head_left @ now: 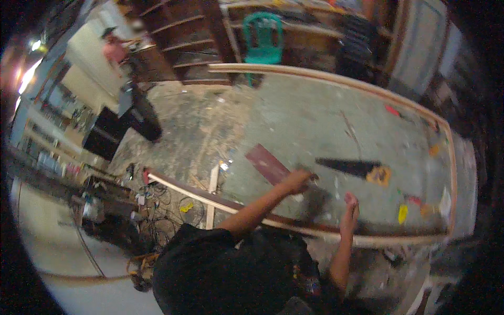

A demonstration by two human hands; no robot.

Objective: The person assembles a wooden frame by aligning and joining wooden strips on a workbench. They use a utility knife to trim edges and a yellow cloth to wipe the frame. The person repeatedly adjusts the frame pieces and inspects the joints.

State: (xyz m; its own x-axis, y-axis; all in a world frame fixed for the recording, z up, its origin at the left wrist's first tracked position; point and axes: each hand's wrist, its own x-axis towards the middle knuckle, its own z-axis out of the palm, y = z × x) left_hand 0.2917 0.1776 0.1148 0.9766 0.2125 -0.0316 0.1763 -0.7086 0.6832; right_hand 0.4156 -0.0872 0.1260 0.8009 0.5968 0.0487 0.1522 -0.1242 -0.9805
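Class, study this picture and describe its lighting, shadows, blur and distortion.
In the head view, a bright light glares at far left; in the head view, the left hand and right hand look soft, with a dark shadow between them; in the head view, the wooden frame appears bowed and the picture's corners are black.

Handsaw (346, 166) right of strip (266, 163), chair (263, 39) behind frame (325, 77)

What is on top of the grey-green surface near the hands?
A flat maroon piece and a handsaw lie there. Anything directly beneath the left hand and right hand is covered and can't be seen.
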